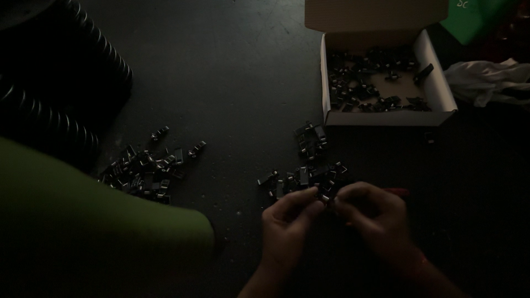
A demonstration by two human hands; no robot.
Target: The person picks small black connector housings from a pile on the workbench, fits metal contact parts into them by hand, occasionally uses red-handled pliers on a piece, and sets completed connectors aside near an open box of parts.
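- Head view: left hand [287, 221] and right hand [372, 215] meet fingertip to fingertip, both grips pinching one small dark clip [326, 197].
- Clip sits between hands, near edge of middle pile [309, 174]; its axis is too dim to tell.
- Box [441, 83] far right.

A dark, scuffed work surface [232, 72] is seen under very dim light (details are largely lost in shadow). A black ribbed hose [83, 49] is laid at the upper left, a crumpled white cloth [486, 80] at the right edge, and something green [475, 16] at the top right corner.
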